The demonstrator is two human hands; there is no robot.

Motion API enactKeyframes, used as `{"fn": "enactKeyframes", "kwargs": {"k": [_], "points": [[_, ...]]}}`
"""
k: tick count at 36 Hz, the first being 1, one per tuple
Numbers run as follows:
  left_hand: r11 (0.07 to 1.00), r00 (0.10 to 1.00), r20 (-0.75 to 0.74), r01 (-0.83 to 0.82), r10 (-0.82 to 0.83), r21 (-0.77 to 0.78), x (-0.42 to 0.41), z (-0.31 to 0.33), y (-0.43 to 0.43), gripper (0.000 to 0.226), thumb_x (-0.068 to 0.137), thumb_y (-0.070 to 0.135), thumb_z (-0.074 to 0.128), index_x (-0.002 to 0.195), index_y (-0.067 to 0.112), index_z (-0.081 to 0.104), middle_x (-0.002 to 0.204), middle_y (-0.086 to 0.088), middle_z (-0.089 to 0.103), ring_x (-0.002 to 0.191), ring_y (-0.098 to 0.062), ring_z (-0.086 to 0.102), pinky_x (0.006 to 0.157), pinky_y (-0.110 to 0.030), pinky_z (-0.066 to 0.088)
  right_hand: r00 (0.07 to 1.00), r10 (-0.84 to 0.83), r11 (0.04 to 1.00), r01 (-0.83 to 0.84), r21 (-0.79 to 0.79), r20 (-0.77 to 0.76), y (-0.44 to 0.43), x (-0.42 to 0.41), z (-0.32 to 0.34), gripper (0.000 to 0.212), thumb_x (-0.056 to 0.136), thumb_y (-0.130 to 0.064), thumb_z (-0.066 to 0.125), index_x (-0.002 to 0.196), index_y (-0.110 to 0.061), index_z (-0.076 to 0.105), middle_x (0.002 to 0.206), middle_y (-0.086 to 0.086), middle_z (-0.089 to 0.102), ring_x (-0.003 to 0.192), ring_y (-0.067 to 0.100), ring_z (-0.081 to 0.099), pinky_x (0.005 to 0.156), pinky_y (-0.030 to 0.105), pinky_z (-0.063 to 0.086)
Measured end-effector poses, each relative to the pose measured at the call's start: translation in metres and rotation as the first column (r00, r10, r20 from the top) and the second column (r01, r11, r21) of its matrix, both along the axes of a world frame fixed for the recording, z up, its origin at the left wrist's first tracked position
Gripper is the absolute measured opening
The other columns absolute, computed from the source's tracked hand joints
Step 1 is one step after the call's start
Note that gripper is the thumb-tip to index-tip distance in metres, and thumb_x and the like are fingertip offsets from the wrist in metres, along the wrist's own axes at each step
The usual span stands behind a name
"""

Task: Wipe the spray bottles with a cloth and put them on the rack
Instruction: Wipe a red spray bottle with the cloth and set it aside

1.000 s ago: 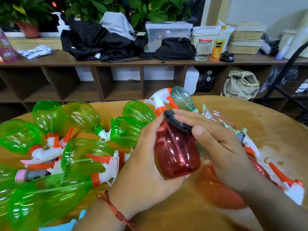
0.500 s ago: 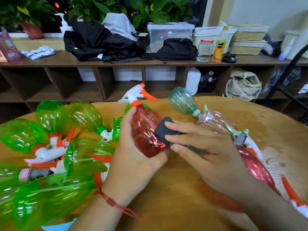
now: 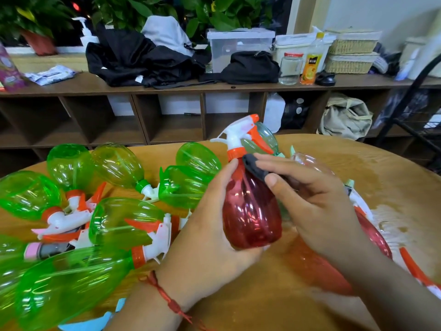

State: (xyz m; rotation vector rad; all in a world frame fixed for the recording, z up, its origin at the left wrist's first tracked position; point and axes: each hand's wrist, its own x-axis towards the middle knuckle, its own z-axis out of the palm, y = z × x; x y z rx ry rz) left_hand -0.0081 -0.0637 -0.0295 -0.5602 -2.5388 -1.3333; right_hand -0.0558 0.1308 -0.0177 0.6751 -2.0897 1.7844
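A red spray bottle (image 3: 250,216) with a white and orange trigger head stands nearly upright above the round wooden table (image 3: 262,295). My left hand (image 3: 214,225) grips its body from the left and below. My right hand (image 3: 317,206) presses a dark grey cloth (image 3: 256,169) against the bottle's shoulder with its fingers. Several green spray bottles (image 3: 119,220) lie in a heap on the left. More red bottles (image 3: 372,232) lie on the right, partly hidden behind my right arm. A black wire rack (image 3: 415,108) stands at the far right edge.
A teal bottle (image 3: 267,137) and a clear one (image 3: 307,161) lie behind the held bottle. Wet patches (image 3: 391,225) mark the table at the right. Behind the table runs a low wooden shelf unit (image 3: 167,115) topped with bags, boxes and jars.
The red bottle has been turned from tilted left to nearly upright. The cloth has moved from the bottle's side up to its shoulder near the orange collar.
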Motion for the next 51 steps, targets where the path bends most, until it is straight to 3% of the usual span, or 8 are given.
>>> {"fn": "enactKeyframes", "kwargs": {"k": [5, 14, 24, 29, 33, 37, 45, 51], "points": [[0.987, 0.984, -0.083, -0.156, 0.159, 0.045, -0.005, -0.007, 0.008, 0.129, 0.067, 0.047, 0.098, 0.166, 0.047, 0.015, 0.162, 0.033, 0.030, 0.152, 0.008, 0.030, 0.124, -0.019, 0.031, 0.999, -0.002, 0.996, 0.005, 0.093, -0.034, -0.002, 0.002, -0.001, 0.025, 0.098, -0.005, 0.069, 0.118, -0.015, 0.080, 0.131, -0.009, 0.074, 0.129, 0.010, 0.066, 0.107, 0.027, 0.052], [0.891, 0.975, 0.071, -0.222, 0.211, 0.396, -0.018, -0.007, -0.012, 0.116, 0.060, 0.049, 0.098, 0.157, 0.050, 0.034, 0.153, 0.011, 0.057, 0.136, -0.018, 0.062, 0.111, -0.048, 0.052, 0.953, -0.002, 0.953, 0.094, 0.289, -0.303, -0.011, 0.015, 0.000, 0.027, 0.094, -0.004, 0.077, 0.119, -0.014, 0.080, 0.137, -0.006, 0.070, 0.127, 0.008, 0.066, 0.107, 0.028, 0.052], [0.958, 0.997, 0.056, -0.072, 0.058, 0.277, -0.002, 0.000, 0.000, 0.121, 0.064, 0.027, 0.104, 0.158, 0.053, 0.032, 0.151, 0.033, 0.047, 0.139, 0.000, 0.055, 0.112, -0.038, 0.052, 0.999, 0.036, 0.999, -0.036, -0.009, -0.001, 0.000, 0.005, 0.003, 0.026, 0.100, -0.012, 0.067, 0.124, -0.014, 0.076, 0.133, -0.003, 0.073, 0.132, 0.017, 0.064, 0.112, 0.039, 0.052], [0.990, 0.999, 0.020, 0.031, -0.033, 0.137, 0.002, 0.003, 0.000, 0.130, 0.062, 0.043, 0.102, 0.162, 0.053, 0.020, 0.153, 0.046, 0.033, 0.144, 0.015, 0.038, 0.111, -0.006, 0.036, 0.997, 0.065, 0.993, -0.060, -0.104, 0.046, 0.002, 0.004, 0.008, 0.031, 0.097, -0.010, 0.063, 0.126, -0.011, 0.074, 0.128, -0.003, 0.076, 0.127, 0.016, 0.067, 0.105, 0.028, 0.054], [0.999, 0.997, -0.065, -0.043, 0.043, -0.006, -0.002, 0.000, -0.001, 0.131, 0.062, 0.060, 0.097, 0.165, 0.047, 0.018, 0.161, 0.037, 0.029, 0.152, 0.002, 0.034, 0.124, -0.025, 0.036, 0.998, 0.054, 0.996, -0.051, -0.072, 0.033, 0.002, 0.002, 0.004, 0.029, 0.099, -0.005, 0.063, 0.124, -0.010, 0.075, 0.130, -0.001, 0.075, 0.129, 0.017, 0.067, 0.108, 0.033, 0.054], [0.991, 0.984, -0.127, -0.129, 0.122, -0.045, -0.005, -0.005, 0.001, 0.126, 0.067, 0.052, 0.095, 0.167, 0.038, 0.020, 0.161, 0.030, 0.029, 0.153, 0.002, 0.030, 0.124, -0.018, 0.030, 1.000, 0.026, 1.000, -0.026, 0.017, -0.001, 0.000, 0.002, 0.001, 0.027, 0.098, 0.001, 0.067, 0.118, -0.013, 0.078, 0.130, -0.005, 0.075, 0.129, 0.015, 0.066, 0.109, 0.032, 0.052], [0.923, 0.971, 0.029, -0.237, 0.239, 0.304, -0.015, -0.010, -0.010, 0.117, 0.065, 0.044, 0.099, 0.160, 0.048, 0.031, 0.149, 0.016, 0.057, 0.132, -0.009, 0.063, 0.108, -0.041, 0.055, 0.962, 0.028, 0.965, 0.045, 0.260, -0.271, -0.008, 0.012, -0.001, 0.027, 0.092, 0.001, 0.076, 0.115, -0.013, 0.081, 0.134, -0.004, 0.072, 0.125, 0.011, 0.068, 0.107, 0.031, 0.053], [0.926, 0.980, 0.068, -0.199, 0.187, 0.322, -0.013, -0.010, -0.008, 0.117, 0.065, 0.029, 0.102, 0.158, 0.049, 0.034, 0.145, 0.022, 0.059, 0.131, -0.006, 0.063, 0.108, -0.042, 0.056, 0.981, 0.029, 0.980, 0.010, 0.199, -0.192, -0.005, 0.010, -0.001, 0.024, 0.096, -0.001, 0.073, 0.115, -0.013, 0.081, 0.134, -0.007, 0.073, 0.126, 0.013, 0.068, 0.107, 0.035, 0.054]]}}
